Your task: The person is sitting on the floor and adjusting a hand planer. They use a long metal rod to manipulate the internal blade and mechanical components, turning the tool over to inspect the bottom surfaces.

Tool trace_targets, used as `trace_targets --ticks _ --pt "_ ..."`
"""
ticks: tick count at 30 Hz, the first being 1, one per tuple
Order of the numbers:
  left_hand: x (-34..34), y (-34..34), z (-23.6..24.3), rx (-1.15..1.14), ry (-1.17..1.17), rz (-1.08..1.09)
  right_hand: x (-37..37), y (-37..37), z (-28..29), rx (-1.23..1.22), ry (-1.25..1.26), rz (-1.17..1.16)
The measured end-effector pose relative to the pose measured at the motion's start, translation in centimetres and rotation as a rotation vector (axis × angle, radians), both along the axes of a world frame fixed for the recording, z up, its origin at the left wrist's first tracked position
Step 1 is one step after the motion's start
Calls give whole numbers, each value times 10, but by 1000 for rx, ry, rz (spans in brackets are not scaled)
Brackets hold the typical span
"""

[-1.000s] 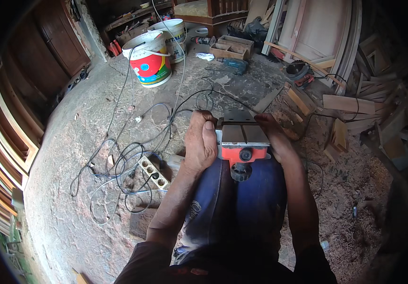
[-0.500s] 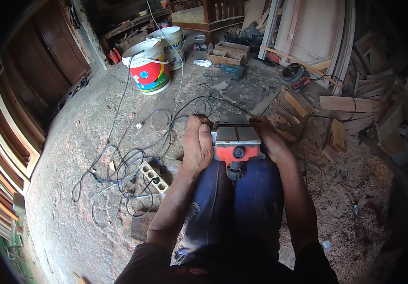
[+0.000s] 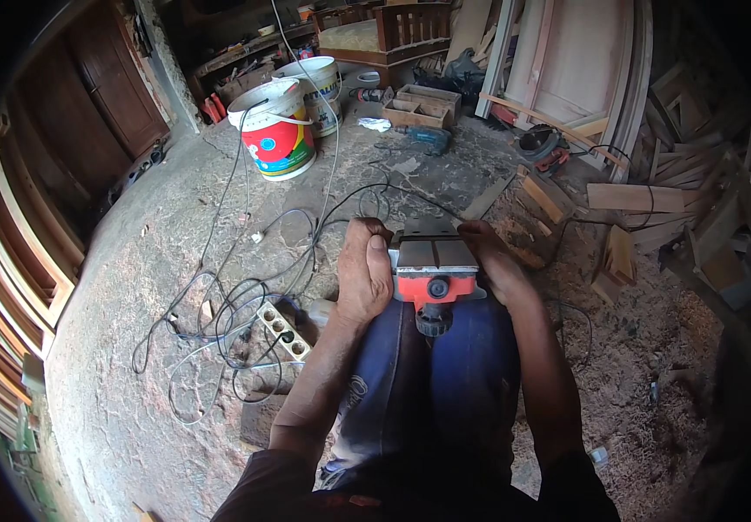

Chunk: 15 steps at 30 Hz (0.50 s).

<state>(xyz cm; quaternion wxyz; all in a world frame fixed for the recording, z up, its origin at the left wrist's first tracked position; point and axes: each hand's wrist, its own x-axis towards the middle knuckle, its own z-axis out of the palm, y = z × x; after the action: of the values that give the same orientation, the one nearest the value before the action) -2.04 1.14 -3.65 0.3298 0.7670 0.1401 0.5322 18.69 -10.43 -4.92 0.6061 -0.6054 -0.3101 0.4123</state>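
Observation:
A red electric planer [image 3: 437, 284] rests across my lap, its flat metal sole facing up and a round black knob hanging toward me. My left hand [image 3: 363, 270] grips its left side, thumb along the edge. My right hand [image 3: 497, 268] wraps the right side, with fingertips partly hidden at the far end. Both forearms run up from the lower edge beside my blue trousers [image 3: 471, 365].
Tangled cables and a power strip [image 3: 272, 317] lie on the rough floor at left. Two paint buckets [image 3: 276, 143], a drill [image 3: 428, 139] and a wooden box [image 3: 415, 109] stand ahead. Wood offcuts [image 3: 632, 196] and panels [image 3: 567, 61] crowd the right; frames [image 3: 1, 217] lean at left.
The planer and both hands have shifted slightly left, still gripping. The surroundings sit a little lower in the picture, so the head view has moved slightly.

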Motion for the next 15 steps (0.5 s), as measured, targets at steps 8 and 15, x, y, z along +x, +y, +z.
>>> trace_targets --ticks 8,15 --pt "-1 0 1 13 -21 3 -4 1 7 -30 13 1" --pt "1 1 -3 34 -39 -6 -9 -1 13 -27 56 -13"
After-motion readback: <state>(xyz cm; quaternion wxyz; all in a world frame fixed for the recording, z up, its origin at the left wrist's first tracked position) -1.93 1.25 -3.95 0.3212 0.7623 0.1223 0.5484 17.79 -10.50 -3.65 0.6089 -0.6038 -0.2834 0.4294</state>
